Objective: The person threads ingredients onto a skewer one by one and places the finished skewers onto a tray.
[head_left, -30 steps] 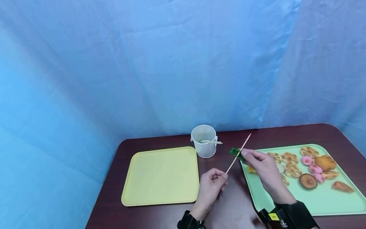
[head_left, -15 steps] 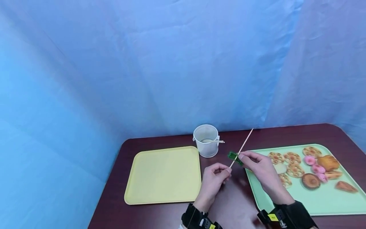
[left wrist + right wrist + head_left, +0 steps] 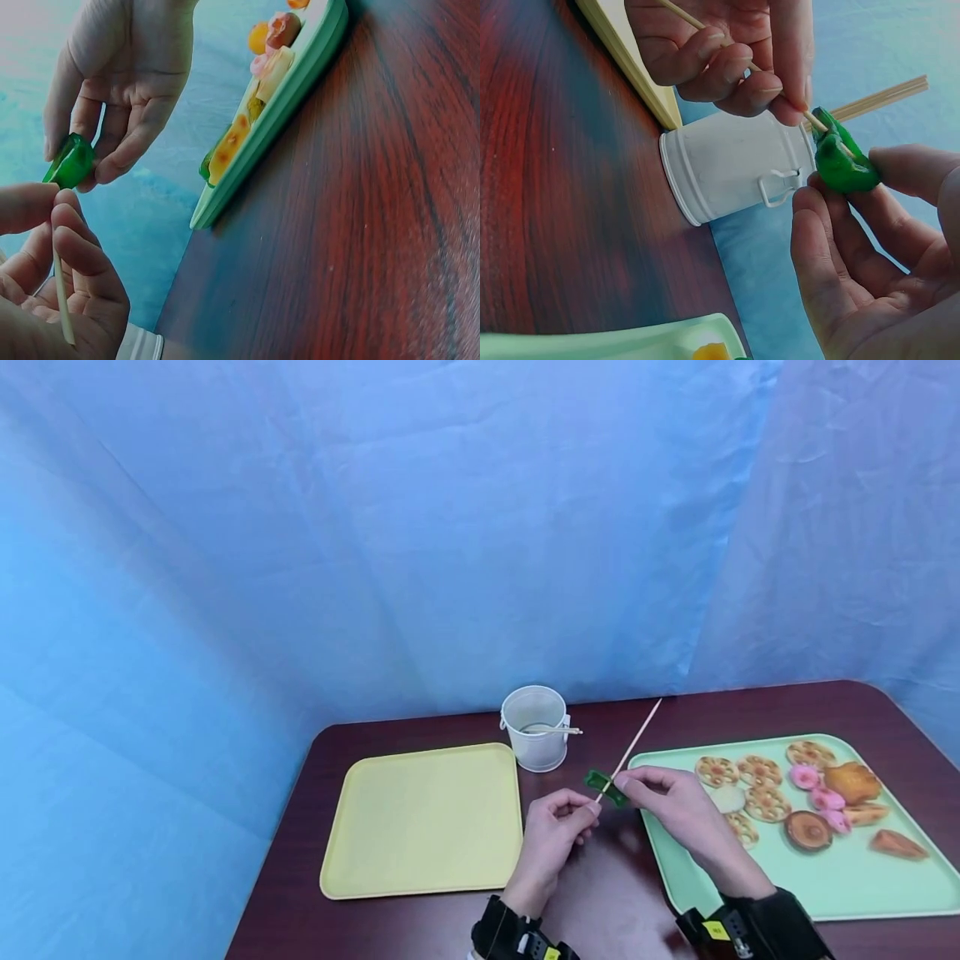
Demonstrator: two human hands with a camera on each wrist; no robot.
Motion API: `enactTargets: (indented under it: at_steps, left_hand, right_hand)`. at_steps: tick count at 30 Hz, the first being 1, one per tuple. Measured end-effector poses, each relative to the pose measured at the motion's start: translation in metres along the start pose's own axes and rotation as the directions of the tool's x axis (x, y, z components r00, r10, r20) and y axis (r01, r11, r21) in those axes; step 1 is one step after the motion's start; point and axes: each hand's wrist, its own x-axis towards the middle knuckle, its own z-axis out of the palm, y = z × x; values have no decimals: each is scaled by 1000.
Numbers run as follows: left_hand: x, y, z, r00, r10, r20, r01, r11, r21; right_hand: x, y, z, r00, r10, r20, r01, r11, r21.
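Note:
My left hand [image 3: 549, 839] pinches a thin wooden skewer [image 3: 639, 735] near its lower end, and the skewer slants up to the right. A glossy green pepper piece [image 3: 597, 779] is threaded on it, just above the left fingertips. My right hand [image 3: 678, 810] pinches that piece between thumb and fingers. In the right wrist view the skewer passes through the folded green pepper piece [image 3: 845, 166]. From the left wrist view, the skewer's blunt end [image 3: 66, 322] lies against the left palm, and the pepper almost touches the left fingertips.
A bare yellow tray [image 3: 427, 822] lies at left. Behind the hands stands a white bucket [image 3: 536, 745] with several skewers [image 3: 885, 97] leaning in it. The green tray [image 3: 862, 889] at right carries lotus root slices [image 3: 767, 803], a mushroom [image 3: 808, 832], pink pieces and other food pieces.
The pepper piece has slid down the skewer toward my left fingertips, with my right hand moving down and left along with it. My left hand keeps its pinch on the skewer.

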Motion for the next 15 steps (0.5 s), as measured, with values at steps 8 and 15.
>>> enactTargets:
  at_steps: [8, 15]
  left_hand:
    - [2, 0, -2, 1000, -9, 13, 9, 1000, -9]
    - [2, 0, -3, 1000, -13, 14, 13, 1000, 0]
  right_hand:
    - [2, 2, 3, 998, -49, 27, 51, 996, -67]
    - [3, 5, 6, 997, -68, 45, 73, 991, -111]
